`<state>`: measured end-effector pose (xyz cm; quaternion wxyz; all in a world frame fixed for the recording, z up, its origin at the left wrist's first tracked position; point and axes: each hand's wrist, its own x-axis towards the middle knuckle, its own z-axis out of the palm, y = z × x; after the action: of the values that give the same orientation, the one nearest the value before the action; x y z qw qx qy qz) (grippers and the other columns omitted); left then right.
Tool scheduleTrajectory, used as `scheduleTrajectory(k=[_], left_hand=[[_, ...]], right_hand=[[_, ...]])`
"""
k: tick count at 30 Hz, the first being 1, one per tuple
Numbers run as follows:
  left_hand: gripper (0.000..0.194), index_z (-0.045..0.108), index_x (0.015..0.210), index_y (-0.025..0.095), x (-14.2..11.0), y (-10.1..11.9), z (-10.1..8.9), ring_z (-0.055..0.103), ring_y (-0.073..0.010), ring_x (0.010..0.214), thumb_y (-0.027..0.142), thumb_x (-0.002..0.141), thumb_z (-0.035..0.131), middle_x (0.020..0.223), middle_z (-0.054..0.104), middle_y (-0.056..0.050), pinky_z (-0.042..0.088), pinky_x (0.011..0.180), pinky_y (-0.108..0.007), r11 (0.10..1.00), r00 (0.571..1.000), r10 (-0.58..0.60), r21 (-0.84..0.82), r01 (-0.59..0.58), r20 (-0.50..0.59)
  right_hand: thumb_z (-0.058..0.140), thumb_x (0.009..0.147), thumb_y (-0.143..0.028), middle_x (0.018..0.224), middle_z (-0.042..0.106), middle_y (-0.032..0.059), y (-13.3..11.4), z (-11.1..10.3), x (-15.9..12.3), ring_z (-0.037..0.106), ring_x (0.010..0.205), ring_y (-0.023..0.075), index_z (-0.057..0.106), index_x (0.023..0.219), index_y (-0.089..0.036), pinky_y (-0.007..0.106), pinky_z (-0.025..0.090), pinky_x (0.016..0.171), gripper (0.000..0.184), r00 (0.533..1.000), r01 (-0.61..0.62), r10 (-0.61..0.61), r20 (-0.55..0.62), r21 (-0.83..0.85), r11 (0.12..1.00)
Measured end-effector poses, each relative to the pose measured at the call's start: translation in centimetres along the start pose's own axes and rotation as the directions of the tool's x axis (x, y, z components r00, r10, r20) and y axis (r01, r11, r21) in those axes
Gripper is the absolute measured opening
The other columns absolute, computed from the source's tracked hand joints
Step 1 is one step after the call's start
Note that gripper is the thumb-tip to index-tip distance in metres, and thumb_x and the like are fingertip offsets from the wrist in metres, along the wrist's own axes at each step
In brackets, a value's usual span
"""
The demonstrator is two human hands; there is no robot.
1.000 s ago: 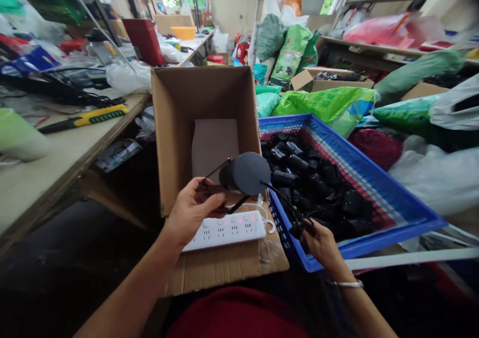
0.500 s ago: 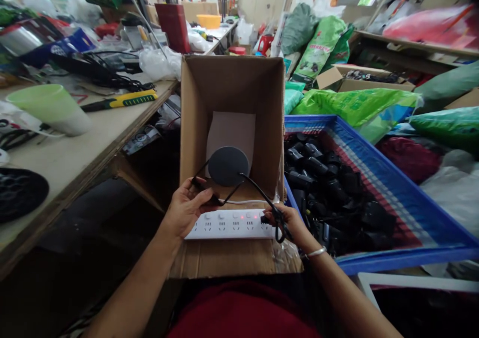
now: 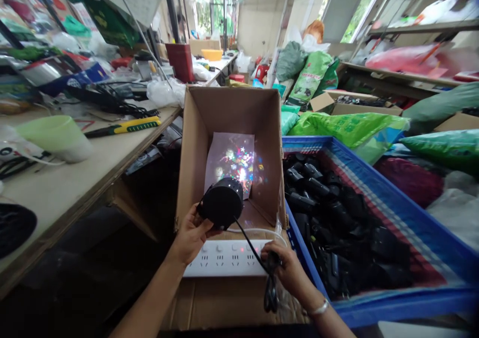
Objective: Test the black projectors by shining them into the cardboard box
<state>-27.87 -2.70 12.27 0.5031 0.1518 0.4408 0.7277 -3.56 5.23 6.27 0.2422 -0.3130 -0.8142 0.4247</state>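
Note:
My left hand (image 3: 194, 233) is closed around the bracket side of a round black projector light (image 3: 221, 205), which is tilted toward the inside of an open cardboard box (image 3: 228, 103). Coloured specks of light fall on a white paper sheet (image 3: 219, 151) at the back of the box. From the lamp a black cord (image 3: 247, 240) runs to my right hand (image 3: 286, 265). That hand grips a black plug (image 3: 274, 260) at the right end of a white power strip (image 3: 220, 260); whether its prongs are in a socket is hidden. A bundled cord loop (image 3: 270, 295) hangs below.
To the right, a blue crate (image 3: 404, 303) holds many black lamp units (image 3: 340, 208). A wooden workbench (image 3: 112, 163) on the left carries a yellow-and-black tool (image 3: 138, 124) and a pale green cup (image 3: 56, 133). Green bags (image 3: 337, 128) lie behind the crate.
Coloured light now shows on the paper, which was unlit before. The lamp has tipped and turned in my left hand. My right hand has closed in on the strip's right end; the view has tilted upward.

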Motion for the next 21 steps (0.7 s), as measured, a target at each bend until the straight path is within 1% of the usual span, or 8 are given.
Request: scheduleTrajectory(k=[4, 8, 14, 21], left_hand=[[0.055, 0.057, 0.093, 0.023, 0.4, 0.5, 0.0, 0.065, -0.0149, 0.073, 0.023, 0.048, 0.089, 0.086, 0.066, 0.005, 0.06, 0.065, -0.033, 0.998, 0.998, 0.061, -0.014, -0.061, -0.017], [0.053, 0.056, 0.091, 0.022, 0.3, 1.2, 0.0, 0.065, -0.0152, 0.07, 0.022, 0.049, 0.089, 0.083, 0.066, 0.004, 0.06, 0.062, -0.033, 0.996, 0.995, 0.087, 0.021, -0.087, -0.042], [0.048, 0.055, 0.092, 0.021, -0.2, 0.9, -0.5, 0.065, -0.0163, 0.068, 0.024, 0.055, 0.086, 0.08, 0.066, 0.003, 0.059, 0.058, -0.032, 0.993, 0.996, 0.079, 0.091, -0.075, -0.049], [0.047, 0.057, 0.09, 0.021, -0.4, 0.7, -0.7, 0.065, -0.0161, 0.069, 0.023, 0.054, 0.086, 0.082, 0.065, 0.003, 0.058, 0.061, -0.033, 0.995, 0.996, 0.077, 0.066, -0.074, -0.046]], right_hand=[[0.049, 0.082, -0.018, 0.074, 0.063, 0.006, 0.3, 0.3, -0.1, 0.06, 0.069, 0.0195, 0.064, 0.075, -0.018, 0.031, 0.048, 0.064, 0.017, 0.999, 0.002, -0.002, -0.038, 0.018, 1.0], [0.049, 0.083, -0.021, 0.072, 0.062, 0.0053, 0.5, 0.5, -0.1, 0.06, 0.068, 0.0192, 0.063, 0.073, -0.018, 0.03, 0.048, 0.062, 0.018, 0.999, -0.011, 0.013, -0.05, 0.043, 0.999], [0.05, 0.084, -0.027, 0.07, 0.06, 0.0038, 0.7, 0.7, -0.1, 0.059, 0.067, 0.0194, 0.063, 0.071, -0.019, 0.03, 0.046, 0.063, 0.02, 0.996, -0.068, 0.071, -0.058, 0.052, 0.996], [0.052, 0.083, -0.031, 0.069, 0.062, 0.0036, 0.7, 0.8, -0.2, 0.059, 0.066, 0.019, 0.063, 0.069, -0.019, 0.029, 0.046, 0.062, 0.021, 0.992, -0.077, 0.085, -0.092, 0.085, 0.993]])
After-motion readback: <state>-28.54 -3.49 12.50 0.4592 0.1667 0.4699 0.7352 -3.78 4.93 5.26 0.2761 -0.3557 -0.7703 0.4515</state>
